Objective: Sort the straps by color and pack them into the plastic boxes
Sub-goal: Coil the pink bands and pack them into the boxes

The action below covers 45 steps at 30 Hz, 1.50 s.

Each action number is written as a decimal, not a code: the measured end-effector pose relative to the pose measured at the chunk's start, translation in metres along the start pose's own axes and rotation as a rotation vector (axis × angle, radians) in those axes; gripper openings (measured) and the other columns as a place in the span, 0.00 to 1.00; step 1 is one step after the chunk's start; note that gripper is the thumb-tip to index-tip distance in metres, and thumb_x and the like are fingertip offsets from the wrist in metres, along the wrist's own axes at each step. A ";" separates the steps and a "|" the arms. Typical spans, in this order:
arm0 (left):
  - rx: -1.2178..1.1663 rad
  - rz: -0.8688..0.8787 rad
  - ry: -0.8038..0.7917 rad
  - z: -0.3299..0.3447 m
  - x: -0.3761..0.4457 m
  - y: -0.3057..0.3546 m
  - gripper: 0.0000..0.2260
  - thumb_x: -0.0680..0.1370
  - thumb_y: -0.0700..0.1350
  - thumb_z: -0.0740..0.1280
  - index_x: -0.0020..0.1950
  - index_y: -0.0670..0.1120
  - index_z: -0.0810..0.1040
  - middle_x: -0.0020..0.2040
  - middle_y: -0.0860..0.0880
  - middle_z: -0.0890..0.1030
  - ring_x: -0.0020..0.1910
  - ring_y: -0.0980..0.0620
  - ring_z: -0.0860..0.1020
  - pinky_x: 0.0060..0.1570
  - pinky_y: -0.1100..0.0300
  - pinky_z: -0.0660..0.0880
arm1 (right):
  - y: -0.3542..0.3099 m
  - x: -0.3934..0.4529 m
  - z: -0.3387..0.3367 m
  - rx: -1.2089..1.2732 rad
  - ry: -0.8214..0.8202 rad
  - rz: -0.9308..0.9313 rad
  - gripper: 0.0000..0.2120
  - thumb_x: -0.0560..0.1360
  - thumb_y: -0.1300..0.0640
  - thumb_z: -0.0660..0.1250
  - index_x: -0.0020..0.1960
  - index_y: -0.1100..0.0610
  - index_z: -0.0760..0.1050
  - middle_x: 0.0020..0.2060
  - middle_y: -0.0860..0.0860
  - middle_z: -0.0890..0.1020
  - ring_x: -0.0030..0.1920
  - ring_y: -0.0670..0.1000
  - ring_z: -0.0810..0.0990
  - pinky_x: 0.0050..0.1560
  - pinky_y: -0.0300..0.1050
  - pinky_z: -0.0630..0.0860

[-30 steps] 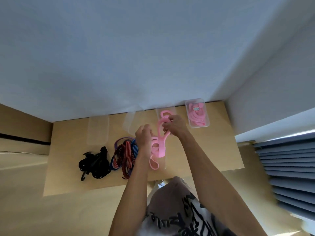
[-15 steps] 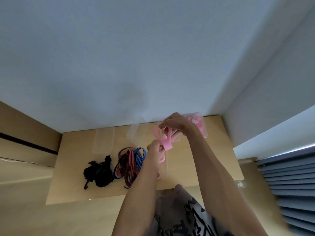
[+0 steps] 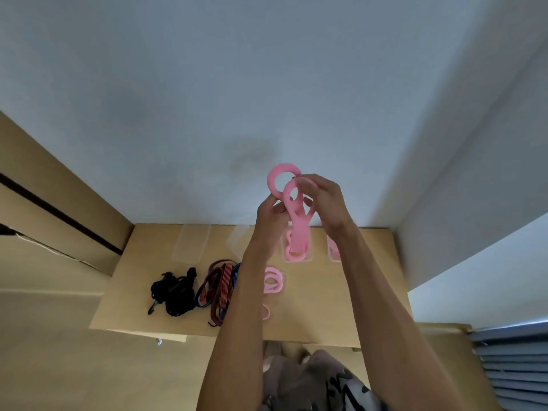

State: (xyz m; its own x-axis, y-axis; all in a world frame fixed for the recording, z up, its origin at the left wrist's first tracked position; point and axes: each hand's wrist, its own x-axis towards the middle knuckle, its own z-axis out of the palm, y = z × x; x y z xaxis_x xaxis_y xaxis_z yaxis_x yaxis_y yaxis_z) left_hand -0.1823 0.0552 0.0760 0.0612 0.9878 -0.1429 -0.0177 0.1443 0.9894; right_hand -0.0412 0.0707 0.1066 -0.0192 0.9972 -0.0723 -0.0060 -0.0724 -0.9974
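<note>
Both hands hold one pink strap (image 3: 299,223) up above the wooden table (image 3: 329,307). My left hand (image 3: 271,213) pinches it at the left, where a loop curls upward. My right hand (image 3: 324,203) grips a second loop from the right. The strap's tail hangs down into a clear plastic box (image 3: 296,250) holding pink strap. Another clear box (image 3: 334,251) with pink strap stands right of it. More pink straps (image 3: 273,281) lie on a clear lid below. A pile of red and blue striped straps (image 3: 221,287) and a black pile (image 3: 173,290) lie at the left.
Two empty clear boxes stand at the table's back, one (image 3: 192,243) at the left and one (image 3: 240,237) tilted beside it. A pale wall rises behind the table. Grey blinds (image 3: 516,372) are at the lower right.
Both hands have risen with the pink strap and curled it into two loops. The view has shifted, so the table sits lower in the frame.
</note>
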 end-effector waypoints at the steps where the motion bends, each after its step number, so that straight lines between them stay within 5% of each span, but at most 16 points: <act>1: 0.083 0.058 -0.014 0.003 -0.002 0.004 0.11 0.73 0.37 0.66 0.47 0.53 0.82 0.40 0.54 0.83 0.40 0.55 0.81 0.40 0.64 0.76 | -0.002 -0.001 -0.001 0.048 -0.030 0.006 0.09 0.77 0.57 0.65 0.49 0.54 0.84 0.48 0.50 0.84 0.49 0.50 0.82 0.51 0.50 0.78; 3: 0.227 0.093 -0.002 0.006 -0.004 0.009 0.14 0.72 0.35 0.66 0.41 0.55 0.82 0.37 0.56 0.83 0.37 0.56 0.80 0.39 0.63 0.75 | -0.003 -0.006 0.002 0.093 -0.019 -0.008 0.10 0.77 0.59 0.64 0.51 0.56 0.84 0.46 0.52 0.84 0.46 0.49 0.82 0.48 0.47 0.78; 6: 0.268 0.019 0.136 0.008 -0.006 0.019 0.11 0.68 0.33 0.62 0.41 0.42 0.82 0.38 0.43 0.82 0.38 0.44 0.77 0.39 0.49 0.74 | -0.004 -0.016 0.006 0.206 0.053 -0.043 0.09 0.78 0.62 0.64 0.52 0.60 0.83 0.44 0.51 0.84 0.43 0.48 0.81 0.45 0.42 0.78; 9: 0.090 -0.017 0.250 0.009 -0.012 0.038 0.10 0.66 0.35 0.60 0.38 0.40 0.81 0.38 0.43 0.83 0.36 0.47 0.80 0.37 0.55 0.76 | -0.009 -0.024 0.006 0.230 0.075 -0.092 0.10 0.78 0.64 0.62 0.51 0.61 0.83 0.44 0.51 0.83 0.43 0.50 0.80 0.45 0.47 0.77; 12: 0.058 -0.044 0.139 0.003 -0.011 0.052 0.12 0.71 0.43 0.61 0.40 0.46 0.85 0.39 0.46 0.85 0.39 0.49 0.84 0.37 0.54 0.82 | -0.011 -0.037 0.015 0.178 0.004 -0.135 0.11 0.77 0.65 0.61 0.48 0.63 0.83 0.43 0.51 0.85 0.42 0.49 0.83 0.43 0.43 0.79; 19: 0.367 0.065 -0.047 -0.013 -0.030 0.036 0.07 0.77 0.45 0.68 0.46 0.42 0.81 0.43 0.42 0.83 0.48 0.40 0.83 0.51 0.40 0.82 | 0.007 -0.052 0.022 -0.229 0.186 -0.125 0.09 0.74 0.61 0.67 0.45 0.51 0.85 0.39 0.46 0.85 0.42 0.45 0.82 0.44 0.42 0.77; 26: 0.505 0.205 -0.107 -0.024 -0.046 0.011 0.06 0.80 0.41 0.67 0.45 0.41 0.79 0.36 0.50 0.79 0.41 0.43 0.81 0.45 0.40 0.81 | 0.044 -0.088 0.048 -0.211 0.414 -0.094 0.06 0.76 0.63 0.64 0.52 0.56 0.75 0.40 0.53 0.83 0.41 0.55 0.84 0.41 0.58 0.80; 30: 0.449 0.283 -0.056 -0.032 -0.044 0.013 0.07 0.81 0.42 0.69 0.45 0.41 0.79 0.38 0.50 0.82 0.40 0.53 0.83 0.40 0.47 0.83 | 0.038 -0.085 0.054 0.017 0.464 -0.062 0.17 0.74 0.58 0.69 0.60 0.53 0.67 0.40 0.56 0.83 0.35 0.54 0.85 0.37 0.51 0.82; 34: 0.427 0.414 -0.097 -0.046 -0.038 0.015 0.04 0.80 0.38 0.68 0.51 0.40 0.81 0.45 0.49 0.82 0.46 0.50 0.81 0.41 0.53 0.81 | 0.027 -0.067 0.053 0.022 0.392 0.027 0.07 0.68 0.59 0.71 0.45 0.57 0.78 0.37 0.52 0.85 0.35 0.51 0.85 0.41 0.55 0.82; 37: 0.312 0.308 -0.219 -0.056 -0.031 0.017 0.10 0.78 0.34 0.67 0.54 0.42 0.84 0.51 0.49 0.84 0.52 0.49 0.83 0.45 0.54 0.82 | 0.024 -0.060 0.059 0.001 0.408 -0.008 0.05 0.69 0.67 0.68 0.40 0.59 0.74 0.36 0.56 0.82 0.33 0.58 0.83 0.32 0.51 0.79; 39: 0.204 0.089 -0.266 -0.063 -0.026 0.022 0.10 0.78 0.41 0.67 0.53 0.46 0.87 0.51 0.50 0.86 0.50 0.48 0.85 0.44 0.57 0.82 | 0.025 -0.058 0.059 -0.027 0.397 -0.034 0.08 0.70 0.68 0.67 0.40 0.58 0.72 0.38 0.61 0.81 0.33 0.62 0.83 0.29 0.45 0.76; 42: 0.113 -0.105 -0.132 -0.070 -0.018 0.022 0.12 0.78 0.49 0.67 0.43 0.45 0.87 0.43 0.47 0.87 0.42 0.44 0.86 0.42 0.52 0.84 | 0.027 -0.054 0.057 -0.071 0.281 -0.025 0.08 0.70 0.68 0.70 0.40 0.58 0.72 0.39 0.64 0.80 0.35 0.61 0.83 0.32 0.45 0.78; 45: 0.171 -0.215 -0.199 -0.079 -0.009 0.017 0.09 0.76 0.46 0.73 0.53 0.43 0.82 0.42 0.45 0.87 0.42 0.47 0.86 0.41 0.55 0.82 | 0.028 -0.048 0.057 -0.129 0.197 -0.042 0.09 0.68 0.71 0.70 0.38 0.60 0.72 0.37 0.62 0.79 0.36 0.54 0.81 0.36 0.48 0.78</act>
State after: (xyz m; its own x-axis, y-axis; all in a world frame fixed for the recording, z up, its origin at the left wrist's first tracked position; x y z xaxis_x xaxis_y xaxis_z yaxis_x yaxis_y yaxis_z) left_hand -0.2621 0.0531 0.0923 0.2389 0.9030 -0.3571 0.1837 0.3191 0.9297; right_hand -0.0979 0.0196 0.0823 0.1737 0.9846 -0.0180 0.1257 -0.0403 -0.9912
